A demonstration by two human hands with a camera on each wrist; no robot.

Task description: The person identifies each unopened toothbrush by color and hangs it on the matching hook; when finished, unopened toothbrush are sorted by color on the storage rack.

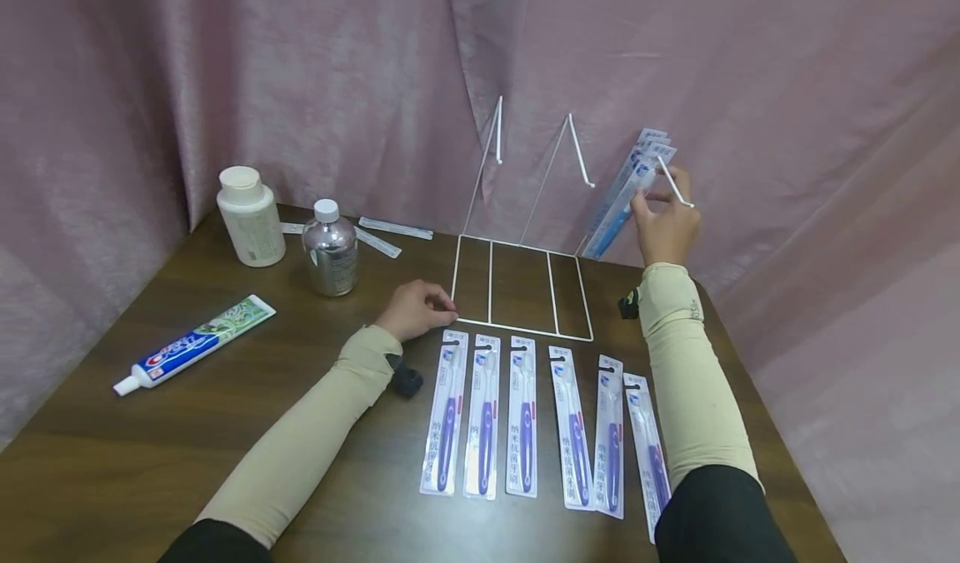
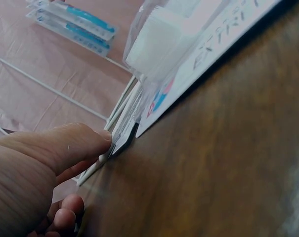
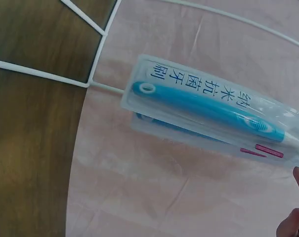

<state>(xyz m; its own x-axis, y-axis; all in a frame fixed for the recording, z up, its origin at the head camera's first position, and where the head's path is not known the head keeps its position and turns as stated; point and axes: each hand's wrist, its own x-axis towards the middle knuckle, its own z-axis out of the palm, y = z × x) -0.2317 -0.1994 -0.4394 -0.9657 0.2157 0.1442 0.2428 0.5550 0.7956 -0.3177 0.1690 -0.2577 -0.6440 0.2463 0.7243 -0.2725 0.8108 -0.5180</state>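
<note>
A white wire rack (image 1: 517, 327) stands on the table, its three hooked arms rising in front of the curtain. At its near left corner my left hand (image 1: 417, 309) pinches the wire between thumb and finger. My right hand (image 1: 667, 223) pinches a packaged blue toothbrush (image 3: 203, 106) near its top, beside the tip of the rightmost hook (image 1: 677, 181). Behind it, more blue toothbrush packs (image 1: 617, 181) hang on that hook. In the right wrist view only fingertips (image 3: 293, 221) show at the edge. The middle hook (image 1: 581, 151) and left hook (image 1: 498, 130) carry nothing.
Several packaged purple toothbrushes (image 1: 522, 417) lie in a row before the rack. At left are a toothpaste tube (image 1: 197, 342), a white bottle (image 1: 253, 217) and a clear bottle (image 1: 330, 251). Narrow strips (image 1: 395, 228) lie behind them. A pink curtain (image 1: 337, 72) hangs behind.
</note>
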